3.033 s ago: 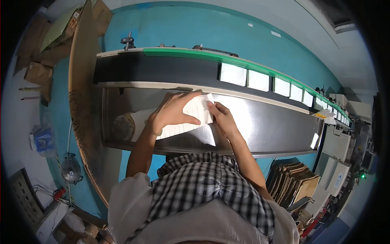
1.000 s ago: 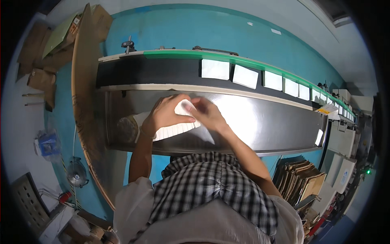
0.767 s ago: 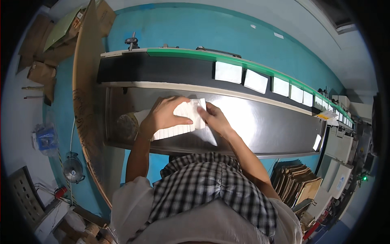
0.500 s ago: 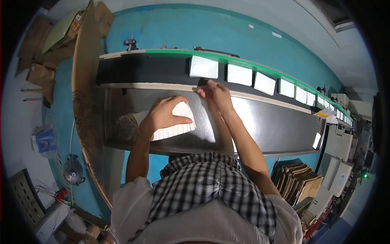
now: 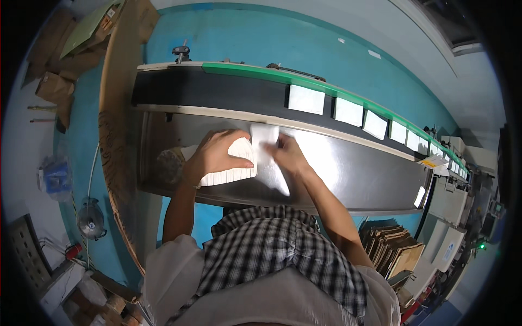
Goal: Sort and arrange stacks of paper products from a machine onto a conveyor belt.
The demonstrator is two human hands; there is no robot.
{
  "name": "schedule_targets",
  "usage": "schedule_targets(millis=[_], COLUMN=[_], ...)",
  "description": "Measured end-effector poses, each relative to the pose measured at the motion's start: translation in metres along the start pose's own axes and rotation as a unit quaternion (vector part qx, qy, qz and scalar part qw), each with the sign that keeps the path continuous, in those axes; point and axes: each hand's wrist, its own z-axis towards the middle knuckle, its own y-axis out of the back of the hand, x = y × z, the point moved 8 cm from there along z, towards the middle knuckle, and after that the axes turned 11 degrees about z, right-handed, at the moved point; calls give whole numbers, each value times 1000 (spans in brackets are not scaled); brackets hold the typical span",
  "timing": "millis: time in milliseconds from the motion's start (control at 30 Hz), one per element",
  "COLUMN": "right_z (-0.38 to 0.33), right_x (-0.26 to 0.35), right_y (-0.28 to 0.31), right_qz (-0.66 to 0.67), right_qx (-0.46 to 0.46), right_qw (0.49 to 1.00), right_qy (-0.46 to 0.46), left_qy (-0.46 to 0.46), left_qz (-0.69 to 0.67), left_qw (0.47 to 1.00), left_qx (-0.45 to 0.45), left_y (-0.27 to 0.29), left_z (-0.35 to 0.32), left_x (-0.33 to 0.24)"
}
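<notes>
My left hand [image 5: 213, 156] is curled around a fanned row of thin white packets [image 5: 231, 175], standing on edge over the steel tray [image 5: 353, 182]. Just right of that row, my right hand [image 5: 288, 156] pinches a single white packet [image 5: 264, 135], which is smeared by motion. Beyond the tray's far rim runs a black conveyor belt [image 5: 217, 92]. Several white packets [image 5: 306, 99] lie spaced out along it, against a green guide rail [image 5: 244, 71]. Whether the packets are folded paper or filled pouches, I cannot tell.
A brownish, shiny-looking bundle [image 5: 171, 164] lies in the tray left of my left hand. A tall cardboard sheet [image 5: 117, 146] stands at the left end. Flattened cartons [image 5: 391, 247] are stacked at the lower right, near a pale machine [image 5: 448, 217]. A fan [image 5: 91, 219] sits at lower left.
My right hand has come back from the belt's near edge to the row and now has a packet. The packets on the belt have shifted right. My left hand keeps its hold.
</notes>
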Motion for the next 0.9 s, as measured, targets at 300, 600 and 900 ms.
schedule_targets(millis=[300,600,900], right_z=[-5,3,39], right_x=[8,-22,-11], right_y=[-39,-30,-47], right_qz=[-29,-45,184], right_qx=[35,81,-52], right_qw=[999,993,982], right_qy=[21,-71,7], left_qy=[22,-5,6], left_qz=[1,26,25], left_qw=[999,999,999], left_qx=[26,-18,-31], left_y=[-1,8,15], left_z=[6,-8,-6], left_x=[11,27,52])
